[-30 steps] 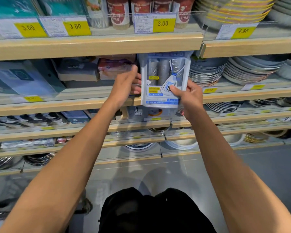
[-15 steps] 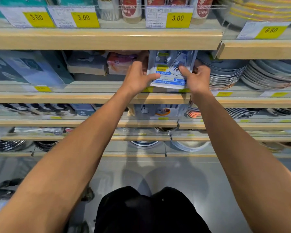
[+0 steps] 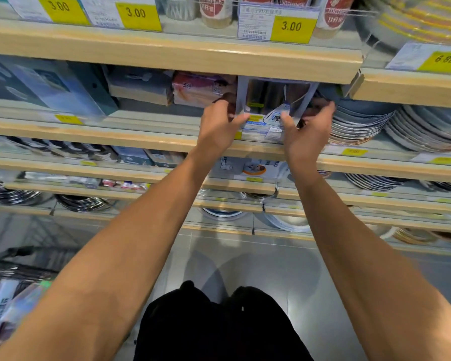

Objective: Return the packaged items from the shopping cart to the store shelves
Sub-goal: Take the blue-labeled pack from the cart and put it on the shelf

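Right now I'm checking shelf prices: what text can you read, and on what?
"3.00": yellow tag, top shelf rail, far left.
"3.00": second yellow tag.
"3.00": third yellow tag; its white part is too small to read.
"6.80": yellow tag, right rail.
Package held by left hand and right hand: print blurred.
Lower rail tags: unreadable.

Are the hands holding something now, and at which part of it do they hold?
Yes. Both hands hold one clear packaged item at the shelf: the left hand grips its left edge and the right hand its right edge, low on the pack.
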Motion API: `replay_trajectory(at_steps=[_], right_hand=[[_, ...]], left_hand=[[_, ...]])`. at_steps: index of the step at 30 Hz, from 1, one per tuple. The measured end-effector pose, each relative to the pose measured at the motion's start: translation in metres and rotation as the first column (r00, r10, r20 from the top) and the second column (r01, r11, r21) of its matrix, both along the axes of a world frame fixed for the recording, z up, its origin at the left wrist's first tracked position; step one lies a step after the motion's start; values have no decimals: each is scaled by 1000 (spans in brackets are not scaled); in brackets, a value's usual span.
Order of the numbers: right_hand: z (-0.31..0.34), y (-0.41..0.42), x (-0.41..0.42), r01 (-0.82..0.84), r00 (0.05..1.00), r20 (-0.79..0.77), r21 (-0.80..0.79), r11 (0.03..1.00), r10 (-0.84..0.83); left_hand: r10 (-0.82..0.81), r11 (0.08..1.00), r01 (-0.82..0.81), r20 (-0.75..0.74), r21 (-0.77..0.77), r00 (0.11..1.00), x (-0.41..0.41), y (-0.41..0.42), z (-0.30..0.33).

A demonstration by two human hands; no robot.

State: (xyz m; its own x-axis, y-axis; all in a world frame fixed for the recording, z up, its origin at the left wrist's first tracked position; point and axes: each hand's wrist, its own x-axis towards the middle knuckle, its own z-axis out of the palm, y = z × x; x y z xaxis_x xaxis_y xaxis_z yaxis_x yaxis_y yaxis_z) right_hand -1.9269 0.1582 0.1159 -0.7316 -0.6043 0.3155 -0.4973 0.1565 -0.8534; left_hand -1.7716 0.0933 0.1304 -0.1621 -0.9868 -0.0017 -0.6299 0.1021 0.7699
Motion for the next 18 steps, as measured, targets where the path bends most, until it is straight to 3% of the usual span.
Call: replay_trajectory(at_steps=[2, 4, 8, 11, 14, 18], right_hand=[[3, 6, 20, 175, 985, 25, -155, 972, -173], [2, 12, 55, 187, 982, 53, -215, 959, -180], [-8, 19, 152, -129, 970, 175, -216, 968, 168], [-19, 27, 234, -401, 876, 229, -141, 905, 424], [-31, 37, 306, -608, 761, 256, -40, 793, 596], [-48, 58, 410, -821, 565, 282, 103, 561, 775]], left_hand=[[22, 1000, -24, -100, -12, 995, 10, 2, 1], [18, 998, -34, -247, -57, 969, 30, 11, 2], [115, 966, -195, -393, -170, 912, 96, 38, -7], [328, 909, -404, -416, -107, 848, 166, 64, -20], [499, 843, -537, -395, 17, 771, 246, 97, -40], [678, 724, -667, -359, 176, 641, 357, 155, -71]])
